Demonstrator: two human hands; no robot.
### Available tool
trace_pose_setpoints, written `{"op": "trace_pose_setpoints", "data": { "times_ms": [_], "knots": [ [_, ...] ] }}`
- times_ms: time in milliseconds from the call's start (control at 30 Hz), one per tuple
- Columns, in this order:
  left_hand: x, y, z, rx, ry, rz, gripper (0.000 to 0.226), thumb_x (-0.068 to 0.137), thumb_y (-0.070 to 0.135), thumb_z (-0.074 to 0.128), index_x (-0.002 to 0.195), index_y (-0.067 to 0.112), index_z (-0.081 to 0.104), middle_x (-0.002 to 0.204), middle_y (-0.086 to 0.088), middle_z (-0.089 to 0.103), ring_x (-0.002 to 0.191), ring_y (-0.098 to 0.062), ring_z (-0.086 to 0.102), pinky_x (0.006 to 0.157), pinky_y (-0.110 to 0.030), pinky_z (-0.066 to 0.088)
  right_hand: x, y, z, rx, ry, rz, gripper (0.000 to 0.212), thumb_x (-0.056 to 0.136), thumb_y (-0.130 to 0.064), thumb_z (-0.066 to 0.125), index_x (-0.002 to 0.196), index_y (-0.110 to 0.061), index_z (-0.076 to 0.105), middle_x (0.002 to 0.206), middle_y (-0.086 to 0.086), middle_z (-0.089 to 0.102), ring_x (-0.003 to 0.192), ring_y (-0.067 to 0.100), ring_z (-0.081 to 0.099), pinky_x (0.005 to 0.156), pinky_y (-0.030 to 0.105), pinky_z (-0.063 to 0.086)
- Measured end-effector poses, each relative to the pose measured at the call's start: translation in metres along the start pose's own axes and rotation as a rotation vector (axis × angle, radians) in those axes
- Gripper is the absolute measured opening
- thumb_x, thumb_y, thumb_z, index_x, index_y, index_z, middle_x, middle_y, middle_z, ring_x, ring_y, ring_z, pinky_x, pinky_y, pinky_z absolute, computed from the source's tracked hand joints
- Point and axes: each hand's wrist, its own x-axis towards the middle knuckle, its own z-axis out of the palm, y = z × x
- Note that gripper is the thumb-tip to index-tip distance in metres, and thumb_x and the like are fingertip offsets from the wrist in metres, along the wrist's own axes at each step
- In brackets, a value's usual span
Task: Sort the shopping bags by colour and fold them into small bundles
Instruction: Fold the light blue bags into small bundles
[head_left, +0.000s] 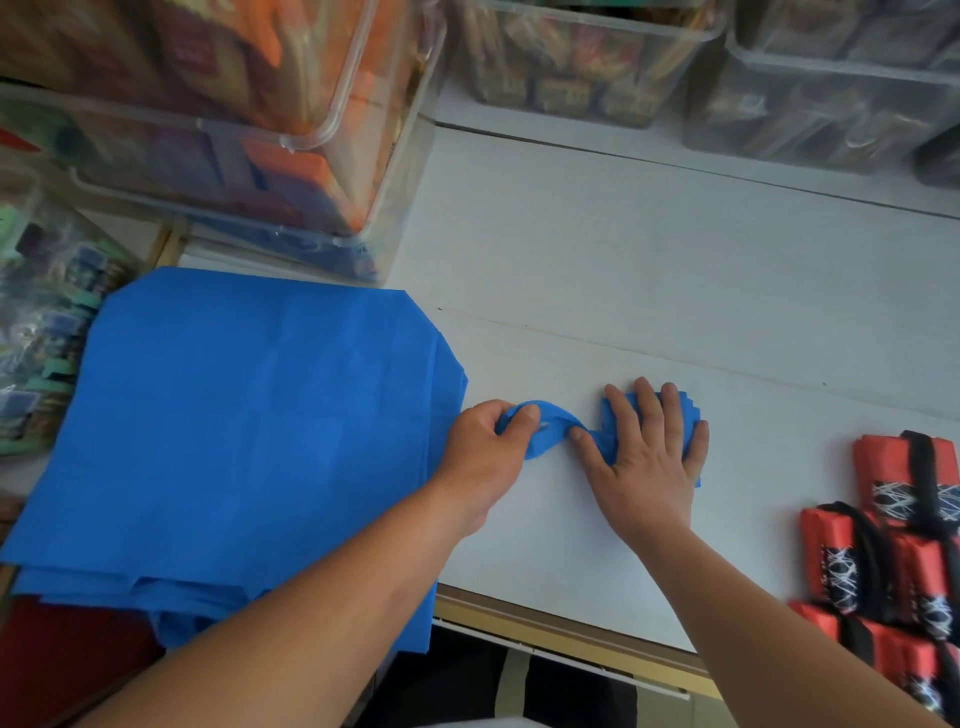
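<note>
On the white worktop (649, 249) a stack of flat blue bags (249, 415) lies at the left and finished red bundles (904, 540) sit at the right edge; between them is the folded blue bag (685, 415) in hand. The right hand (644, 452) lies spread flat on it, pinning the folds, gripping nothing. The left hand (488, 441) pinches the blue handle strap (550, 431). To finish well, I judge the strap should be drawn taut and wound snugly round the packet while the palm keeps pressing
</note>
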Motion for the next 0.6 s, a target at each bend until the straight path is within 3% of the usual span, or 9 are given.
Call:
{"op": "trace_pose_setpoints", "data": {
  "times_ms": [100, 200, 333, 500, 600],
  "knots": [
    [0.002, 0.009, -0.002, -0.127, -0.004, 0.017, 0.032, 0.097, 0.035, 0.066, 0.09, 0.004, 0.068, 0.075, 0.003, 0.072, 0.071, -0.017, 0.063, 0.073, -0.033, 0.049, 0.0, -0.001, -0.001, 0.037, -0.018, 0.006, 0.07, 0.096, -0.076, 0.019, 0.156, -0.041, 0.024, 0.169, -0.011, 0.006, 0.153, 0.008, -0.021, 0.122, 0.048, -0.018],
    [0.001, 0.012, 0.0, -0.097, 0.012, 0.071, 0.026, 0.102, 0.028, 0.06, 0.093, 0.005, 0.065, 0.077, -0.002, 0.075, 0.071, -0.014, 0.072, 0.07, -0.022, 0.053, 0.0, -0.001, -0.006, 0.041, -0.057, 0.003, 0.077, 0.092, -0.081, 0.015, 0.157, -0.04, 0.022, 0.169, -0.011, 0.003, 0.152, 0.007, -0.024, 0.122, 0.048, -0.019],
    [0.001, 0.006, -0.001, -0.029, 0.01, 0.091, 0.022, 0.106, 0.026, 0.052, 0.096, 0.008, 0.06, 0.064, -0.003, 0.058, 0.058, -0.012, 0.066, 0.055, -0.018, 0.047, 0.0, -0.001, -0.007, -0.004, -0.048, -0.009, 0.089, 0.085, -0.09, 0.013, 0.157, -0.039, 0.02, 0.168, -0.01, 0.003, 0.152, 0.009, -0.023, 0.122, 0.05, -0.017],
    [0.001, 0.002, 0.006, -0.015, -0.024, 0.063, 0.02, 0.104, 0.035, 0.054, 0.093, 0.022, 0.065, 0.069, 0.001, 0.051, 0.063, -0.011, 0.05, 0.061, -0.027, 0.047, 0.0, -0.004, -0.003, -0.019, -0.015, -0.003, 0.095, 0.079, -0.097, 0.016, 0.156, -0.041, 0.02, 0.167, -0.01, 0.006, 0.154, 0.012, -0.02, 0.122, 0.049, -0.019],
    [0.002, 0.0, 0.003, 0.026, -0.007, 0.025, 0.023, 0.104, 0.034, 0.055, 0.093, 0.017, 0.065, 0.07, 0.001, 0.053, 0.056, -0.006, 0.053, 0.054, -0.016, 0.046, 0.0, -0.004, -0.001, -0.04, 0.006, 0.004, 0.086, 0.086, -0.09, 0.014, 0.155, -0.04, 0.024, 0.166, -0.01, 0.009, 0.155, 0.013, -0.017, 0.123, 0.051, -0.014]
  ]
}}
